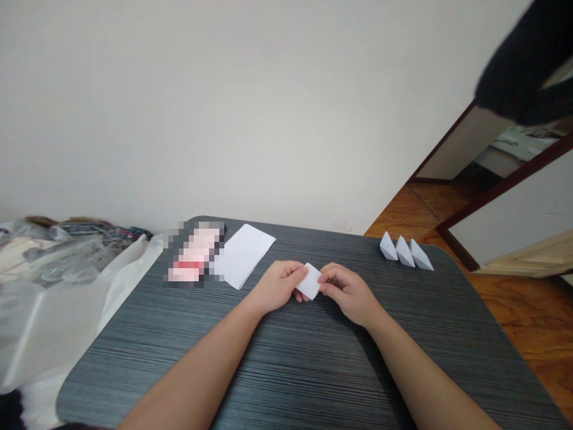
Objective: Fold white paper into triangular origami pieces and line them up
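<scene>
Three folded paper pieces, white and peaked like wedges, stand in a row at the far right corner of the dark striped table. They look finished, and one more piece is in the hands. That one, a small squarish folded white paper, sits over the middle of the table, tilted, with a flat face showing between the two hands. The left hand pinches one edge between thumb and fingers; the right hand pinches the opposite edge the same way. Both are pressed in close, the paper held between them, though whether it is lifted or resting on the table I cannot tell. A stack of white paper sheets lies near the table's far edge, left of centre, so some paper seems left to fold; the count cannot be told. Just beside it sits a pixelated object, too blurred to name.
</scene>
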The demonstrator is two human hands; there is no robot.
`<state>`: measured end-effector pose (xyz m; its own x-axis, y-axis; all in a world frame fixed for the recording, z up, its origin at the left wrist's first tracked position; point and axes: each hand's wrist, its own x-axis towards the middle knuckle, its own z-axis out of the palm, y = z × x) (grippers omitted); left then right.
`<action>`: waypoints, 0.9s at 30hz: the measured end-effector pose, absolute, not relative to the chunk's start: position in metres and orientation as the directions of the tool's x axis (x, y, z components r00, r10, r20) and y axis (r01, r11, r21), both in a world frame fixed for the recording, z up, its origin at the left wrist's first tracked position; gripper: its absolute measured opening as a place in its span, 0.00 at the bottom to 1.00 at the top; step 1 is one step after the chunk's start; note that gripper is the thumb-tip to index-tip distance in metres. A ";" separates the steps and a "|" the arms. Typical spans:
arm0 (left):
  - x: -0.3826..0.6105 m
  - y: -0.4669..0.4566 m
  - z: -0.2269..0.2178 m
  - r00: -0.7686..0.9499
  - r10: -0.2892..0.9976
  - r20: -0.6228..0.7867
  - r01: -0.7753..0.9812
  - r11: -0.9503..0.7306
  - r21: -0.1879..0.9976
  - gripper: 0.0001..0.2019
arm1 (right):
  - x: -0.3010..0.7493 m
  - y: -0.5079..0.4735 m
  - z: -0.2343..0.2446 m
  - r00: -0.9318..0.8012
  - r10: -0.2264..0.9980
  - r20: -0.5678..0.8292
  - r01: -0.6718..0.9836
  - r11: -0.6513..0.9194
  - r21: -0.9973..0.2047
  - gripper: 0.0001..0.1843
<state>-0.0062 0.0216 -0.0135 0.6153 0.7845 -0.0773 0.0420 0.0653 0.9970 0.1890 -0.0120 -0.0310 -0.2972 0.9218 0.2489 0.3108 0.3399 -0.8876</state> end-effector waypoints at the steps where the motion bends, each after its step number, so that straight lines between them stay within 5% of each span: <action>1: -0.006 0.022 -0.013 0.626 0.777 -0.074 0.029 0.072 0.997 0.18 | 0.189 -0.012 -0.030 -0.292 0.921 0.258 0.317 0.348 -0.883 0.02; 14: -0.008 0.020 -0.011 0.670 0.737 -0.090 0.137 -0.004 0.991 0.17 | 0.183 -0.016 -0.023 -0.168 0.947 0.275 0.468 0.322 -0.823 0.07; 27: -0.005 0.019 -0.009 0.700 0.711 -0.075 0.058 0.047 0.997 0.14 | 0.183 -0.015 -0.023 -0.095 0.951 0.295 0.525 0.300 -0.797 0.09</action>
